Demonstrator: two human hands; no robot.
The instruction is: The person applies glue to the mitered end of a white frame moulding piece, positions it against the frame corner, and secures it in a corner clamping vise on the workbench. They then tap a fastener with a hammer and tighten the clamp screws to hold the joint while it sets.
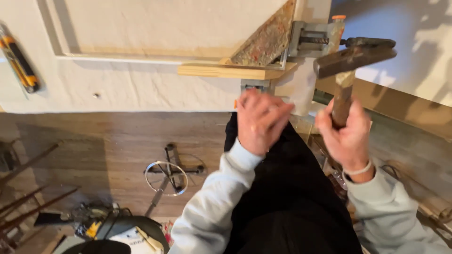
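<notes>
My right hand point(346, 134) grips the wooden handle of a hammer point(351, 63), whose dark metal head is raised beside a grey corner clamp point(313, 40). The clamp holds the corner of a wooden frame point(230, 70) lying on a white worktop point(132, 89). A worn triangular piece point(266, 42) sits inside the frame's corner. My left hand point(261, 120) is blurred at the worktop's edge just below the clamp, fingers curled; whether it pinches something is not visible.
A yellow and black tool point(19, 61) lies at the worktop's far left. On the wooden floor below stand a round metal stool base point(167, 176), a power tool point(108, 228) and dark rods point(28, 202). A brown board point(400, 106) runs at right.
</notes>
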